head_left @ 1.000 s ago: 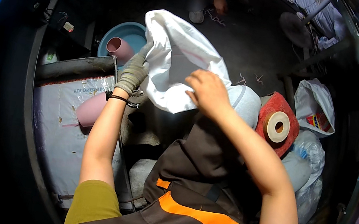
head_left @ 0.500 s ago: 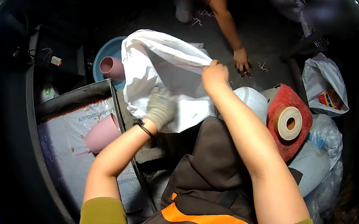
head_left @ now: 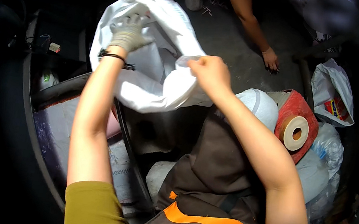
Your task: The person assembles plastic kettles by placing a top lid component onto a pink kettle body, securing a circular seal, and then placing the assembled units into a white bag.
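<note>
- So the big white bag (head_left: 141, 100) is held up in the air with its mouth gaping, and from this angle it covers the far right corner of the table (head_left: 58, 123).
- Left hand (head_left: 130, 36) has a grey knit glove on and is reaching into the bag's mouth, fingers spread wide. Can't tell if they're touching the inside.
- Right hand (head_left: 212, 74) is bare, fingers closed in a pinch on the bag's right-hand rim.
- Pink cup-like thing (head_left: 115, 123) near the table's right edge, mostly hidden behind the left forearm.
- Off to the right there's a red block (head_left: 311, 119) with a cream ring (head_left: 288, 130) against it, and a small white bag (head_left: 328, 81) holding a red-and-yellow packet (head_left: 336, 108).
- Co-worker's hand (head_left: 270, 60) is down by the floor (head_left: 234, 45).
</note>
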Available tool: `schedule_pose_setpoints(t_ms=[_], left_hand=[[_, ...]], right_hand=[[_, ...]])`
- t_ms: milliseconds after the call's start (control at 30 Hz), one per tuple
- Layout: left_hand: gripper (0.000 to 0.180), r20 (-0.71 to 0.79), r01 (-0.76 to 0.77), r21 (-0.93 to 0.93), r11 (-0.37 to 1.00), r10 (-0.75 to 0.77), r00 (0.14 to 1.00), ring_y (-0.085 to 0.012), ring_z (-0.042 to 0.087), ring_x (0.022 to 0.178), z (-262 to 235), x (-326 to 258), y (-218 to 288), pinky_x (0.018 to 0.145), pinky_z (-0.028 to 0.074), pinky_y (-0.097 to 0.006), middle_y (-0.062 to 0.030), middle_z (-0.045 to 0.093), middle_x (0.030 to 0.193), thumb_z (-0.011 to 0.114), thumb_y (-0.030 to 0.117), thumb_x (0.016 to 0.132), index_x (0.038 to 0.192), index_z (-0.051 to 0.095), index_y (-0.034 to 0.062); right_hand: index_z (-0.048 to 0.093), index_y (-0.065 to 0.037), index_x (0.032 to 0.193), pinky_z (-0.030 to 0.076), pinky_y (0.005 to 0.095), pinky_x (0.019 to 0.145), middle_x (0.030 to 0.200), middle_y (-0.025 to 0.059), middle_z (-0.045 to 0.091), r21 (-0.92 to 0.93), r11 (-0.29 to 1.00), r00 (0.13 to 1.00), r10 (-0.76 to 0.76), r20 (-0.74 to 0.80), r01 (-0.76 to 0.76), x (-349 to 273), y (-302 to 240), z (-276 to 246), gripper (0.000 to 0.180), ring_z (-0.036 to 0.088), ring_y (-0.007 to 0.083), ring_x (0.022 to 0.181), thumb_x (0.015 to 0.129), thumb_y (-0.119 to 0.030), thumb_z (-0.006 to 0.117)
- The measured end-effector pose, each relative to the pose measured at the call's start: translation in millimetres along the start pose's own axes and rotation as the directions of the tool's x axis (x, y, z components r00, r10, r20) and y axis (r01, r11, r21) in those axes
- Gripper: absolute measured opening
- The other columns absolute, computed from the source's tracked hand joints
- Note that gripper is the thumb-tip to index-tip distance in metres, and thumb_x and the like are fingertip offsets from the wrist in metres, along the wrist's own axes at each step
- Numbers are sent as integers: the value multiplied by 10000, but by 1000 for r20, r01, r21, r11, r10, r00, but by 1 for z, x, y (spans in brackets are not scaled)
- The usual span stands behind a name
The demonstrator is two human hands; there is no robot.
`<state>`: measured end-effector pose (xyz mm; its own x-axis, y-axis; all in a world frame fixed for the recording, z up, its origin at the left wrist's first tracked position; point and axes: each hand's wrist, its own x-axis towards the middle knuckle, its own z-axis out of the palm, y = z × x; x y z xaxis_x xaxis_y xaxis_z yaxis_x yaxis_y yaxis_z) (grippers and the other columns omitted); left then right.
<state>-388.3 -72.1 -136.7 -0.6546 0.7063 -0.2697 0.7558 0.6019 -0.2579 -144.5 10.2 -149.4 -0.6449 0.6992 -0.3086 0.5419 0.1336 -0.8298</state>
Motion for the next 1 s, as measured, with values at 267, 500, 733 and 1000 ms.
schedule_pose_setpoints(t_ms=[267, 500, 733, 1000], left_hand=[[753, 305, -119, 153, 981, 68, 950, -325, 395, 1345, 246, -34, -43, 1108, 271, -491, -125, 413, 1473, 647, 539, 769, 1415, 462, 199], [428, 100, -327, -178, 928, 348, 932, -316, 644, 995, 91, -49, 31, 874, 491, -411, -178, 661, 1102, 560, 438, 847, 1079, 667, 95], [746, 404, 7, 230, 973, -102, 909, -308, 311, 1393, 205, -30, -17, 1143, 251, -393, -146, 298, 1527, 604, 453, 820, 1458, 364, 149], [693, -184, -243, -814, 528, 163, 969, -324, 518, 1220, -1, -20, 54, 1028, 383, -379, -204, 563, 1291, 600, 489, 866, 1395, 440, 72]], right_hand=[[719, -33, 942, 535, 416, 809, 970, 180, 695, -407, 890, 979, 193, -69, -204, 26, 36, -14, 349, 668, 334, 939, 751, -324, 688], [725, -31, 915, 541, 399, 736, 954, 161, 704, -636, 771, 981, 148, 124, -36, 12, 24, 3, 509, 683, 300, 903, 785, -515, 639], [731, -57, 881, 537, 382, 667, 872, 137, 714, -606, 787, 993, 111, -44, -115, 20, 15, -12, 470, 692, 278, 843, 859, -505, 592], [664, -67, 1021, 462, 406, 830, 1021, 104, 666, -762, 578, 949, -77, 307, 293, 18, 44, 33, 556, 649, 256, 955, 660, -476, 771]])
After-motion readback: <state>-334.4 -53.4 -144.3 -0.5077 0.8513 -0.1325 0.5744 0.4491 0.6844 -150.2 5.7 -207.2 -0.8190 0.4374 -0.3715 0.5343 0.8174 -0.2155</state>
